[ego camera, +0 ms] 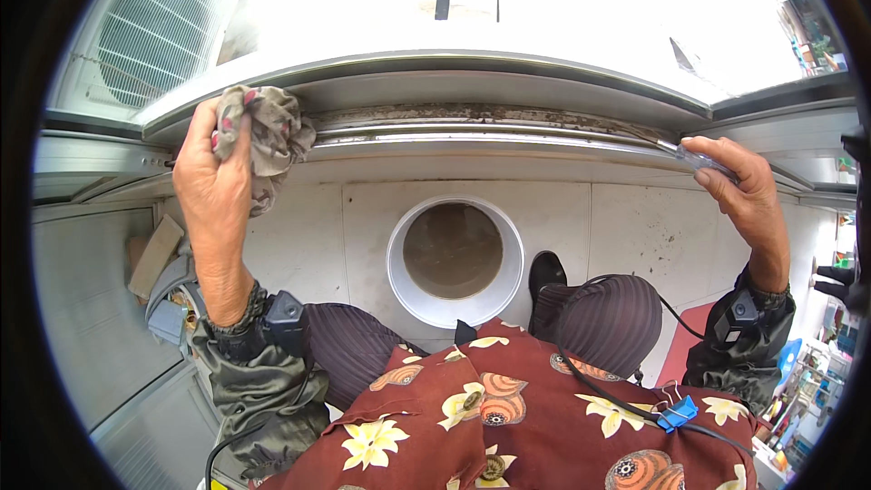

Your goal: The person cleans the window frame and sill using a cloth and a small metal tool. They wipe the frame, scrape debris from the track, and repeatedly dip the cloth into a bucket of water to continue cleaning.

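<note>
My left hand (216, 177) grips a crumpled, patterned cloth (269, 136) above the left part of a metal sliding-door track (490, 138). At the right end of the track, my right hand (742, 180) holds a screwdriver-like tool by its clear handle (704, 162). The tool's thin metal shaft points left into the track groove; its tip is hard to make out. Dark, flaky dirt (463, 113) lies along the groove. Between the hands, on the floor, stands a white bucket (401, 279) with murky brown water (452, 252) in it.
Pale floor panels (626, 231) surround the bucket, and a black shoe (546, 269) is close on its right. At left, a grey bin (167, 292) holds assorted items. An outdoor fan unit (160, 27) stands beyond the frame. Black cables (674, 313) run along both sleeves.
</note>
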Motion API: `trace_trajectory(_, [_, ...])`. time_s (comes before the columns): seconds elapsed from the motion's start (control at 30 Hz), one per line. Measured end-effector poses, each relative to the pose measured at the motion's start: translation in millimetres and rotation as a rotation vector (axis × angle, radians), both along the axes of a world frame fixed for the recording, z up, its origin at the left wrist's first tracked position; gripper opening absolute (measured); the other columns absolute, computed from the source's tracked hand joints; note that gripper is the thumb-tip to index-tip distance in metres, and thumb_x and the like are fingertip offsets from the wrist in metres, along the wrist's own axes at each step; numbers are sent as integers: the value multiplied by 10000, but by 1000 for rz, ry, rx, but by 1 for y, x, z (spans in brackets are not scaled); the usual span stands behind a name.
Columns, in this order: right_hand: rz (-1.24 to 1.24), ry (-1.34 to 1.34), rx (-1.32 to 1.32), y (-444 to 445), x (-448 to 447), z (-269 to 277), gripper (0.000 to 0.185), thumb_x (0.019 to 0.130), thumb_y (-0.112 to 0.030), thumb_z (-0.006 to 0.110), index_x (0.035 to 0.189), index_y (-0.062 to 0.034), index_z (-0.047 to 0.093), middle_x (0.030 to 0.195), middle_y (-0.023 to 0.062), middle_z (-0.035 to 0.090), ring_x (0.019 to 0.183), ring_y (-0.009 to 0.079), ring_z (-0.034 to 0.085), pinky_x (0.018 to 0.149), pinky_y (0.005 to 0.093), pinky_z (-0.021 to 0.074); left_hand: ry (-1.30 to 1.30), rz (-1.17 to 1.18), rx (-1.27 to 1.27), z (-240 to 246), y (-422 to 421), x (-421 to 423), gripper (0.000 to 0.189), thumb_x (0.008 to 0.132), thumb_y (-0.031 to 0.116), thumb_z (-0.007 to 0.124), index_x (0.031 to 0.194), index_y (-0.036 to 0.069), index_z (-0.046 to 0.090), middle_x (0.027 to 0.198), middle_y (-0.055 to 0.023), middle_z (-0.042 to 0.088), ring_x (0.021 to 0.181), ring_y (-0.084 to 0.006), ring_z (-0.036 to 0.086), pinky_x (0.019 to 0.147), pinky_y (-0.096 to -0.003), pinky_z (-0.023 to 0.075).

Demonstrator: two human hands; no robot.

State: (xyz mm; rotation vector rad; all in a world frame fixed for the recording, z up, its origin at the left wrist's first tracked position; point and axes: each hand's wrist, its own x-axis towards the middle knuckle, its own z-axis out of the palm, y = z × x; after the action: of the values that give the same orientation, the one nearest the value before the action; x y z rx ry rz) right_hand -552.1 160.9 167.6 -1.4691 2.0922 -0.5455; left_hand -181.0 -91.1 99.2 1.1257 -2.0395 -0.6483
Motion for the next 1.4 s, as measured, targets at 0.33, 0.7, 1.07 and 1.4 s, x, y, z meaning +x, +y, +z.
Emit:
trace_trajectory(0.33, [148, 107, -56, -45, 45, 3, 347, 753, 17, 627, 1096, -35, 628, 829, 142, 616, 671, 269, 540, 655, 329, 447, -130, 45, 33, 2, 15, -14, 151, 910, 148, 602, 1013, 38, 606, 801, 28, 604, 732, -57, 500, 664, -192, 417])
trace_trajectory(0.7, [247, 70, -116, -46, 82, -3, 340, 787, 39, 563, 1121, -4, 612, 704, 42, 422, 599, 124, 359, 541, 267, 270, 1194, -29, 788, -57, 3, 118, 278, 913, 150, 579, 1162, 27, 579, 1080, -82, 639, 938, -177, 629, 829, -327, 523])
trace_trajectory(1.07, [405, 213, 16, -78, 126, -9, 348, 779, -29, 596, 1127, -30, 621, 796, 82, 565, 668, 180, 471, 637, 308, 387, 879, -40, 1190, -155, 40, 187, 311, 905, 187, 593, 1164, 16, 574, 1021, -73, 655, 889, -170, 644, 786, -309, 535])
trace_trajectory(1.4, [502, 39, 145, -93, 140, -12, 361, 765, 46, 608, 1124, 16, 595, 996, 129, 652, 715, 202, 501, 701, 292, 425, 267, -31, 1350, -174, 4, 112, 270, 852, 56, 612, 1119, 19, 602, 939, -2, 619, 734, -59, 534, 627, -211, 455])
